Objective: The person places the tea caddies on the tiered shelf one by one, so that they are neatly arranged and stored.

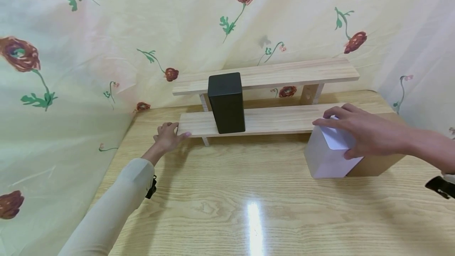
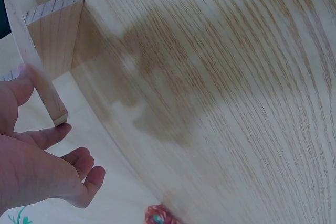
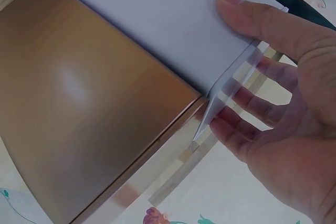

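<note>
A two-tier light wooden shelf stands at the back of the table, with my left hand [image 1: 166, 137] at the left end of its lower board [image 1: 277, 119]. In the left wrist view the thumb lies along one side of the board end [image 2: 59, 109] and the index finger curls against its tip. My right hand [image 1: 367, 129] grips the top of a white rectangular box [image 1: 325, 157] from above. Its thumb [image 3: 236, 14] presses one face, its other fingers the opposite edge. A brown box [image 1: 378, 165] stands right beside the white one, partly behind my hand.
A tall black box [image 1: 227, 106] stands upright on the lower board toward its left. Above and behind runs the upper board [image 1: 295, 74]. The wood-grain table [image 1: 206, 208] stretches in front, and a flowered cloth [image 1: 106, 50] hangs behind and at the sides.
</note>
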